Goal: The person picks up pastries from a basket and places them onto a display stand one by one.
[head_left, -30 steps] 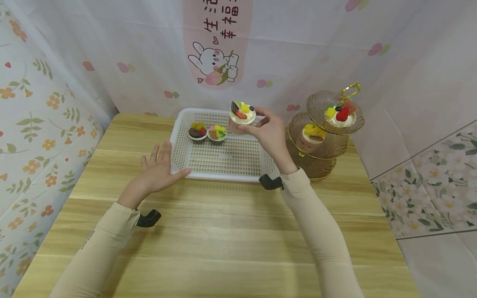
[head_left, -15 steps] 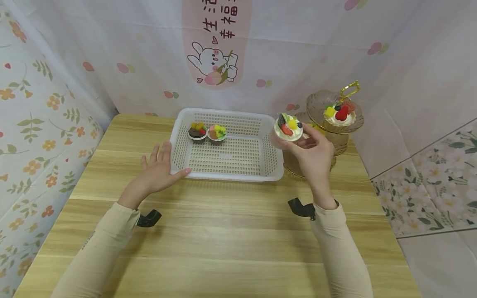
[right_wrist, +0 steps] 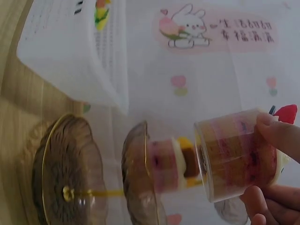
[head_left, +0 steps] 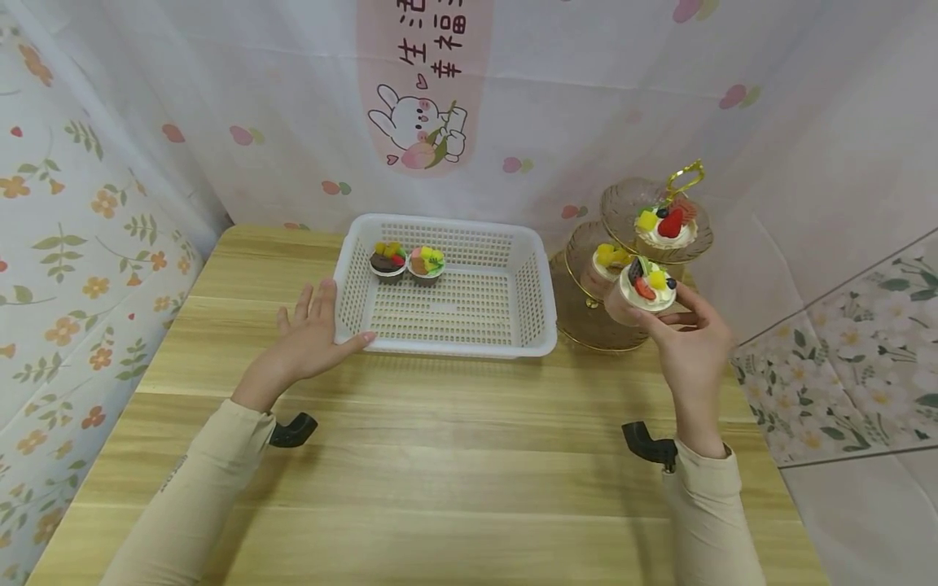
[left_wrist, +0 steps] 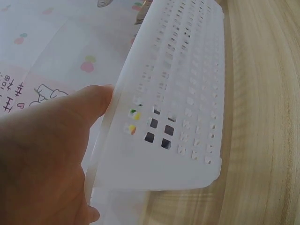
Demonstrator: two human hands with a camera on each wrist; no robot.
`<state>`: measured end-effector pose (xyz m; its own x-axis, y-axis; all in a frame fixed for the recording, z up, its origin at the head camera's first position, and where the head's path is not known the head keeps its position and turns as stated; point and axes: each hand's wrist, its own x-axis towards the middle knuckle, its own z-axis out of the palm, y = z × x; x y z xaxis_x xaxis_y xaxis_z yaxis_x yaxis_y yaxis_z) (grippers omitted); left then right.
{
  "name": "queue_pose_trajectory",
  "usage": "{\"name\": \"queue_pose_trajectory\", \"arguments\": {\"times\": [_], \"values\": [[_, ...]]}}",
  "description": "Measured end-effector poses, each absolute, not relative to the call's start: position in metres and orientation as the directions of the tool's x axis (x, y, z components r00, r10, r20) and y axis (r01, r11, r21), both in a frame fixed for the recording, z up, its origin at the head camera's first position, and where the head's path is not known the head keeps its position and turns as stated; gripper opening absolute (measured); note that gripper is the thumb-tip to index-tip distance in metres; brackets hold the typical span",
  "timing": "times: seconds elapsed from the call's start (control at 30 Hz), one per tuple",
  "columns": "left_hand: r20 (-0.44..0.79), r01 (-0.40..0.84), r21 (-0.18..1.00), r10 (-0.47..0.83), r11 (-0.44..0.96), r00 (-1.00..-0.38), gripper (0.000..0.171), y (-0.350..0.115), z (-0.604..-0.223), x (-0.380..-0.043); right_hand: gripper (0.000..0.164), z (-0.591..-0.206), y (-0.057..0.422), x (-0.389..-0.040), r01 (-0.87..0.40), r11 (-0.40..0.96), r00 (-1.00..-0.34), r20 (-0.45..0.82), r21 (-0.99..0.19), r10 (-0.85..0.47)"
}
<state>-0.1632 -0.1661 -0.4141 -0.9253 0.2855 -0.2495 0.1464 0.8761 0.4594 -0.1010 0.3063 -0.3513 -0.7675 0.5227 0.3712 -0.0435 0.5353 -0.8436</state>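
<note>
My right hand [head_left: 696, 342] pinches a clear dessert cup [right_wrist: 236, 157] with layered cake, topped with cream and fruit. It is held in front of the tiered stand [head_left: 586, 317], overlapping its middle tier in the head view. A second dessert cup [head_left: 597, 281] with yellow fruit sits on the middle tier, and a fruit tart [head_left: 668, 232] on the top one. My left hand [head_left: 300, 338] rests at the left end of the white plastic basket [head_left: 447, 352], fingers spread and thumb on the rim. Inside the basket stand two cupcakes, one chocolate [head_left: 388, 264], one with pink and yellow topping [head_left: 427, 264].
Everything stands on a wooden table [head_left: 440, 472]. A white printed curtain [head_left: 293, 122] hangs behind the basket and the stand. Floral cloth [head_left: 73, 285] closes off the left side. The stand has clear brownish plates with gold rims and a gold handle [head_left: 685, 175] on top.
My right hand has carried the dessert cup rightward from above the basket to the front of the tiered stand. My left hand has stayed on the basket.
</note>
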Motion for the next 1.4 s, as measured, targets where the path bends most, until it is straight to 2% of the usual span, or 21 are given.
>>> {"name": "queue_pose_trajectory", "arguments": {"times": [0.4, 0.87, 1.13, 1.4], "values": [[-0.259, 0.140, 0.463, 0.284, 0.875, -0.923, 0.115, -0.166, -0.414, -0.162, 0.056, -0.360, 0.336, -0.098, 0.001, 0.571, -0.694, 0.410, -0.821, 0.591], [-0.256, 0.142, 0.474, 0.290, 0.869, -0.922, 0.115, -0.165, -0.414, -0.162, 0.056, -0.363, 0.351, -0.094, 0.044, 0.546, -0.682, 0.374, -0.837, 0.629], [-0.252, 0.142, 0.470, 0.287, 0.871, -0.924, 0.116, -0.165, -0.413, -0.162, 0.053, -0.366, 0.358, -0.085, 0.064, 0.570, -0.637, 0.406, -0.819, 0.655], [-0.257, 0.143, 0.460, 0.285, 0.876, -0.923, 0.116, -0.166, -0.414, -0.163, 0.054, -0.366, 0.360, -0.094, 0.070, 0.565, -0.651, 0.391, -0.822, 0.651]]}}
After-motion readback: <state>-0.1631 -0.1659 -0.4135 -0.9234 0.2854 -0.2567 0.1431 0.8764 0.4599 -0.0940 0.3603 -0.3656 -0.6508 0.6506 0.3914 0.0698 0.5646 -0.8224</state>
